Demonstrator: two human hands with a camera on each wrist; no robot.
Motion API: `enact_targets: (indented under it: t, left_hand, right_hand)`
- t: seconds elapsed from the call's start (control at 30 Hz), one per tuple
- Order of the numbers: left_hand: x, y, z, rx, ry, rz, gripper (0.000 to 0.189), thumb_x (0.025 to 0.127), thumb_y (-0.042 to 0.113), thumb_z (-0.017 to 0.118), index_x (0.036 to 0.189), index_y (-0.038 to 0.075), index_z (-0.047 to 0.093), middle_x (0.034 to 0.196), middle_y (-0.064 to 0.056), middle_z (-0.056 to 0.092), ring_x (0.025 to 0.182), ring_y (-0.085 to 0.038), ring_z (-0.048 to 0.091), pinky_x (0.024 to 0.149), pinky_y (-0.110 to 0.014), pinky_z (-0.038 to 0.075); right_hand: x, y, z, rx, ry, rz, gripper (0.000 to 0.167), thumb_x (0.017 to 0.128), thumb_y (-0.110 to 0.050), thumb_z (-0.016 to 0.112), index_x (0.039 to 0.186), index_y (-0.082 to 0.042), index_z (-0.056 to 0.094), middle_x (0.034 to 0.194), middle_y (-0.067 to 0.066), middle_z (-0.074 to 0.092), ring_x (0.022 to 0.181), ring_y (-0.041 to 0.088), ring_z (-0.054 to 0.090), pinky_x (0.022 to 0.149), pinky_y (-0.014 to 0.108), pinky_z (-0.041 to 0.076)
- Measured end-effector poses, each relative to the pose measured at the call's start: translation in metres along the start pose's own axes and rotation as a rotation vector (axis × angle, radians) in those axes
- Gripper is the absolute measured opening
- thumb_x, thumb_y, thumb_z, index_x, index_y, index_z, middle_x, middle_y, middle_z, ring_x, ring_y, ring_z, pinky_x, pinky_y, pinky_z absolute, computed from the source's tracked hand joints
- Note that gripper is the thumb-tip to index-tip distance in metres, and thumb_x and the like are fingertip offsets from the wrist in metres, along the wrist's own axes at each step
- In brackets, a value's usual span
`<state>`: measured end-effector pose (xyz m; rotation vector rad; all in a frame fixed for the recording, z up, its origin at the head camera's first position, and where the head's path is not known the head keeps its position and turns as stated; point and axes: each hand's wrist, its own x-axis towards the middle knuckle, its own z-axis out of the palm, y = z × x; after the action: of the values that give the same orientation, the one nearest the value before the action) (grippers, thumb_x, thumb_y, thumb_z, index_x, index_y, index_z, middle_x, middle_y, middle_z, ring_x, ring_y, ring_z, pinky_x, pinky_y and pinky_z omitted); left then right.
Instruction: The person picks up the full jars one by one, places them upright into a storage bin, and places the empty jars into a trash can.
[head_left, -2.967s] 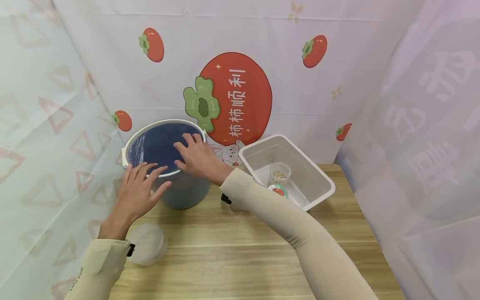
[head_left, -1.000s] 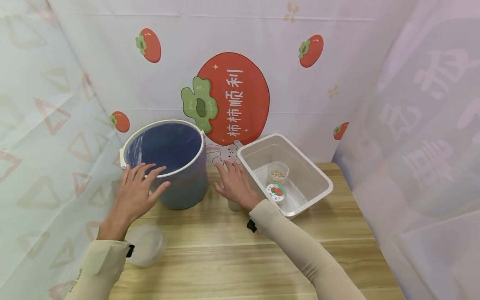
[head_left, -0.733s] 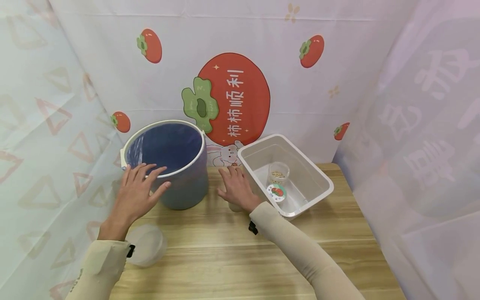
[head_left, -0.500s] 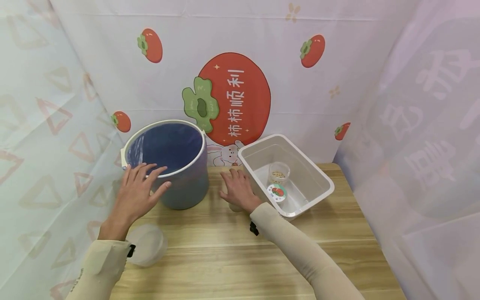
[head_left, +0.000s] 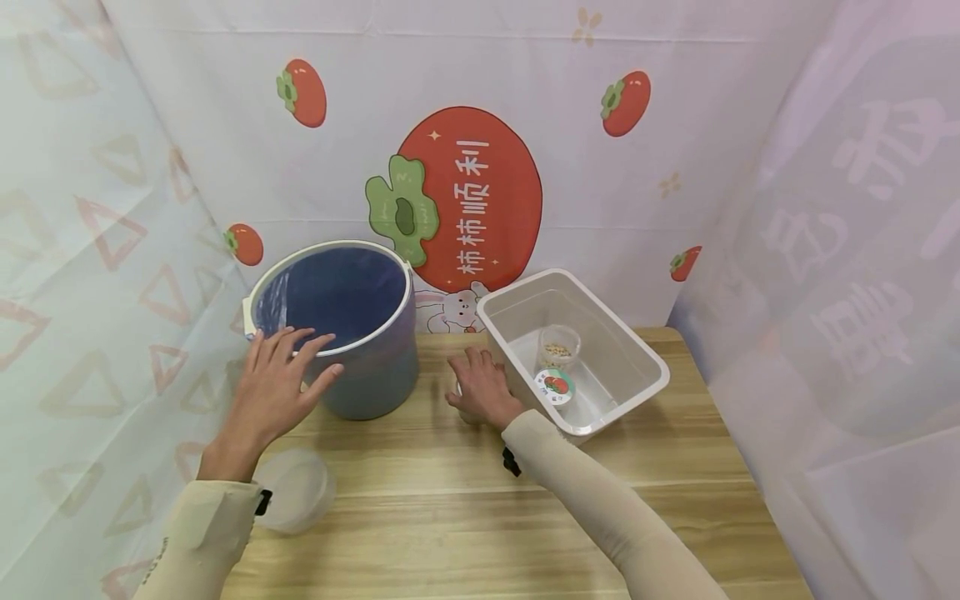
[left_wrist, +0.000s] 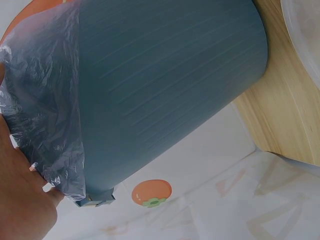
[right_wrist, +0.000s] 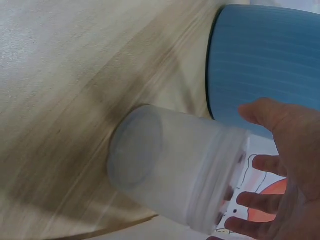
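On the left of the table stands a blue-grey bin with a white rim and a thin plastic liner folded over its edge. My left hand lies at the bin's near rim, fingers spread over the liner. Between the bin and a grey basin, my right hand hovers at the top of a translucent lidded plastic tub. In the right wrist view its fingertips are right by the lid and the thumb stands apart from it. From the head, the hand hides most of this tub.
The grey basin holds a clear cup with small grains and a round container with a red-fruit lid. A translucent round container sits beside my left wrist. Printed cloth walls enclose the wooden table.
My right hand has left the bin's rim, moved right and come down over the translucent tub. The left hand has stayed at the rim.
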<state>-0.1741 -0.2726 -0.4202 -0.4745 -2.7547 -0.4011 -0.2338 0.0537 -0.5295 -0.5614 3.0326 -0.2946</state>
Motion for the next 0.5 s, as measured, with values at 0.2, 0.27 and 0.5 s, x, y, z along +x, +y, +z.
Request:
enact_targets:
  t: [0.2, 0.27, 0.5]
  left_hand:
    - [0.0, 0.0, 0.001, 0.0, 0.003, -0.001, 0.054, 0.105, 0.045, 0.069, 0.15, 0.017, 0.063, 0.155, -0.025, 0.053, 0.149, -0.049, 0.04, 0.131, -0.074, 0.013]
    - [0.0, -0.001, 0.002, -0.001, 0.003, -0.001, 0.054, 0.105, 0.045, 0.069, 0.15, 0.017, 0.063, 0.155, -0.025, 0.053, 0.149, -0.049, 0.04, 0.131, -0.073, 0.012]
    - [0.0, 0.0, 0.001, -0.006, 0.007, -0.002, 0.054, 0.104, 0.044, 0.069, 0.15, 0.016, 0.063, 0.154, -0.025, 0.054, 0.149, -0.049, 0.04, 0.131, -0.073, 0.012]
  right_hand:
    - [-0.001, 0.001, 0.005, 0.021, -0.027, 0.012, 0.066, 0.099, -0.044, 0.077, 0.157, -0.02, 0.055, 0.166, 0.02, 0.046, 0.15, 0.044, 0.047, 0.105, 0.065, 0.056]
    - [-0.001, 0.002, 0.007, 0.021, -0.027, 0.013, 0.064, 0.099, -0.042, 0.078, 0.156, -0.02, 0.056, 0.164, 0.02, 0.048, 0.148, 0.044, 0.049, 0.104, 0.064, 0.057]
    - [-0.003, 0.005, 0.013, -0.009, -0.029, 0.017, 0.058, 0.099, -0.042, 0.076, 0.151, -0.019, 0.06, 0.159, 0.019, 0.054, 0.14, 0.042, 0.057, 0.098, 0.059, 0.061]
